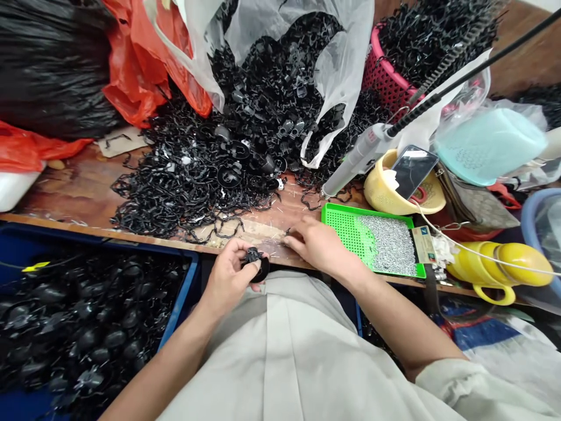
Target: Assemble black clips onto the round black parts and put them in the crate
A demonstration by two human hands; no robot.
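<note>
Black plastic part, round with a knobbly top, is in the left hand; no clear long axis I can make out. Left to right on my feed: blue crate of black pieces beside the left forearm; left hand, thumb and fingers gripping the part at the bench edge; right hand, farther forward, fingers curled, can't tell if pinching anything. Key relation, I judge: part lies left of the right hand, apart from it, nearer the shirt. Green tray with silver pieces sits just right of the right hand.
</note>
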